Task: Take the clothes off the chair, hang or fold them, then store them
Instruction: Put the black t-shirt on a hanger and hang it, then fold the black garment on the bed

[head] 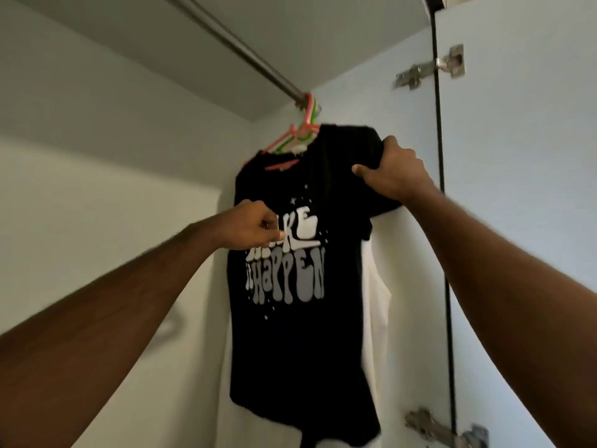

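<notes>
A black T-shirt point(300, 350) with white and grey lettering hangs on a pink hanger point(284, 142) from the metal wardrobe rail point(232, 43). My right hand point(392, 171) grips the shirt's right shoulder and sleeve. At the shirt's left edge, level with the lettering, my left hand point(252, 226) pinches the cloth. A white garment point(376, 305) hangs behind the black shirt, showing on its right side. A green hanger point(310, 119) sits beside the pink one on the rail.
I look up into an open wardrobe with pale walls point(80, 156). The open door point(523, 156) stands on the right with two metal hinges point(433, 67), one high and one low. The rail runs from top centre down to the right wall.
</notes>
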